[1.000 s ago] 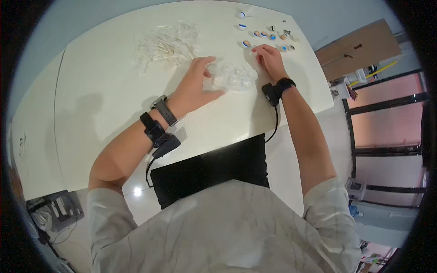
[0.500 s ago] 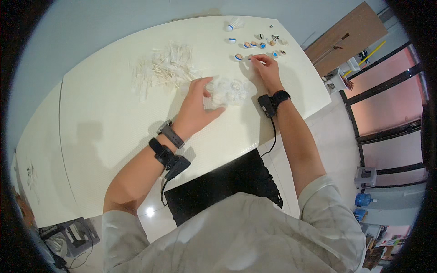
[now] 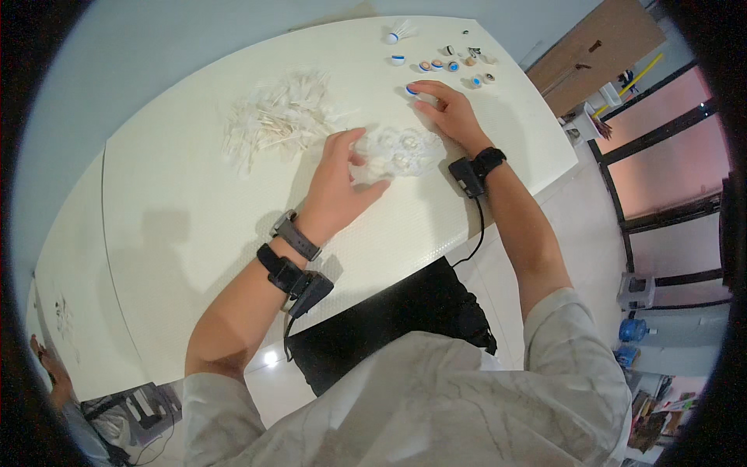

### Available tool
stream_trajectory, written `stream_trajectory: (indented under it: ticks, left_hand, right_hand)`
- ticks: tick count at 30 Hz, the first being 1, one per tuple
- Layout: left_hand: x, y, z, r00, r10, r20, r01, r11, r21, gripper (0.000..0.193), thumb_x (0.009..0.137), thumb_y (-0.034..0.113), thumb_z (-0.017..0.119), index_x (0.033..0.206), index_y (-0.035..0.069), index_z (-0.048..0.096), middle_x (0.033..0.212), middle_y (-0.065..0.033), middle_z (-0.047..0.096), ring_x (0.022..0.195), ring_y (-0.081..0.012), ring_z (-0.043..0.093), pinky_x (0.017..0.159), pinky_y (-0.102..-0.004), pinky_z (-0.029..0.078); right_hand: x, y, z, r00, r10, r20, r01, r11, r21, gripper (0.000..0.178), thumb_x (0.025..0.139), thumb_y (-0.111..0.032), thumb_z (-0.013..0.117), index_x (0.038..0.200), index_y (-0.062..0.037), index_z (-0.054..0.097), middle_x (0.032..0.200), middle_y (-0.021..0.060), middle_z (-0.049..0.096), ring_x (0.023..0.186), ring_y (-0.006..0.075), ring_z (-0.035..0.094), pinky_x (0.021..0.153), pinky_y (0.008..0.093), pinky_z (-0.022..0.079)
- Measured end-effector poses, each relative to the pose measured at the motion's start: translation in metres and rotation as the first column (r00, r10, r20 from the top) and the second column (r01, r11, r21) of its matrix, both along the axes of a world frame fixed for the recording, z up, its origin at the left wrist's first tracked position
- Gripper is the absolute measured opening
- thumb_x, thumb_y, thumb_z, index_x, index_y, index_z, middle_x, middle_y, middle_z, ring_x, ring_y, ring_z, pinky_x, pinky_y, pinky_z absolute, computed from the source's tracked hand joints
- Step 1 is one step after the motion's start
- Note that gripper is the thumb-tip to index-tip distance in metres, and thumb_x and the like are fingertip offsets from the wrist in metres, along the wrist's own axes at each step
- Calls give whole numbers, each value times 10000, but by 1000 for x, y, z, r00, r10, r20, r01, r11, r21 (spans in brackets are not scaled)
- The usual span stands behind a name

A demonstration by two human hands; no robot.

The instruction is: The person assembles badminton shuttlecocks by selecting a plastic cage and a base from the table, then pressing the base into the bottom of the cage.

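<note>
White surface [image 3: 420, 222]: loose white feathers [image 3: 280, 121] beyond left hand [image 3: 338, 183]; feathery rings [image 3: 401, 152] beside it; shuttlecock [image 3: 399, 33], shuttlecock heads [image 3: 453, 67] beyond right hand [image 3: 451, 115].

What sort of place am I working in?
Probably a small workroom or workshop: the white table holds a pile of white feathers, a shuttlecock and several small round pieces.
</note>
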State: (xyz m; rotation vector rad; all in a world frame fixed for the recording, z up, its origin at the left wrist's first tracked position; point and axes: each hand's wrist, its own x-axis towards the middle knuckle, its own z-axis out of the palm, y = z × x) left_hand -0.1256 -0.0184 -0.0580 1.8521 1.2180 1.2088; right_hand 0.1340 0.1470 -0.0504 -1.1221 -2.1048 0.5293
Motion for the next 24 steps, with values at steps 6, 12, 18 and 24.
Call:
stream_trajectory:
  ticks: [6, 12, 18, 24]
  left_hand:
    - [-3, -1, -3, 1000, 9, 12, -9, 1000, -17, 812, 783, 104, 857, 1458, 65, 406, 1350, -110, 478, 1045, -171, 600, 777, -295, 498]
    - [-3, -2, -2, 1000, 0, 16, 0, 1000, -13, 811, 784, 94, 853, 1460, 71, 406, 1361, -103, 477, 1038, -170, 607, 788, -299, 497]
    - [0, -3, 3, 1000, 1, -6, -1, 1000, -31, 799, 786, 91, 851, 1454, 70, 415, 1345, -98, 490, 1029, -168, 611, 782, -300, 495]
    - [0, -4, 5, 1000, 3, 4, -3, 999, -48, 796, 780, 73, 849, 1450, 61, 420, 1352, -94, 491, 1026, -167, 606, 777, -292, 492]
  right_hand:
    - [0, -3, 5, 987, -118, -107, 89, 967, -239, 211, 865, -174, 799, 1055, -113, 728, 1204, 9, 744, 728, 48, 513, 636, 243, 430]
    - [-7, -9, 4, 984, -179, -5, 179, 982, -58, 283, 868, -138, 801, 1134, -113, 708, 1138, -53, 729, 588, 41, 311, 535, 215, 334]
    - [-1, -3, 0, 997, -75, -6, 75, 990, 122, 413, 849, -153, 809, 1251, -164, 719, 1106, -50, 716, 577, 66, 340, 522, 249, 331]
    - [-3, -7, 3, 990, -114, 86, 95, 976, 197, 266, 867, -147, 785, 1129, -123, 749, 888, -36, 724, 521, 61, 336, 495, 258, 315]
